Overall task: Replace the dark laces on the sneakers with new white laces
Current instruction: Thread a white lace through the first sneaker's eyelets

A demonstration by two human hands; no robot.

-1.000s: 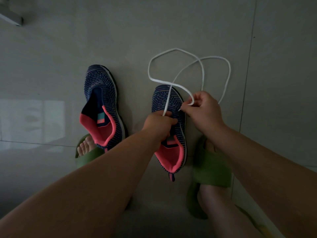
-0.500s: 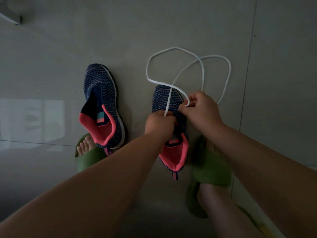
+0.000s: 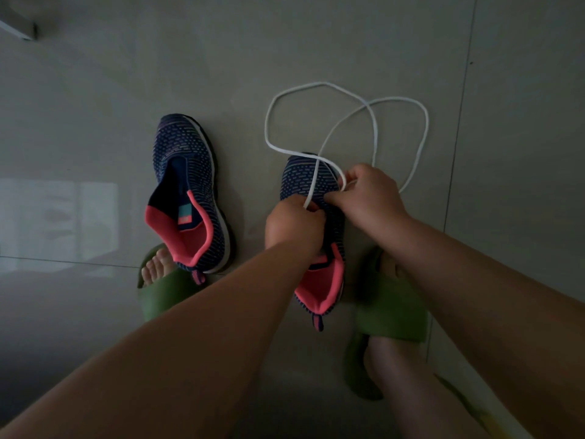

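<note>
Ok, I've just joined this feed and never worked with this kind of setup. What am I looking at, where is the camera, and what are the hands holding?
There is no machine here: these are a person's two bare arms, seen from a camera worn on their head, looking down at a grey tiled floor. The left hand and right hand meet over a navy knit sneaker with a pink lining, and both pinch a long white lace; its slack lies looped on the floor beyond the toe. Whether it is threaded through an eyelet is hidden by the fingers. A second matching navy sneaker lies untouched to the left, with no lace visible. The person's feet are in green slide sandals.
</note>
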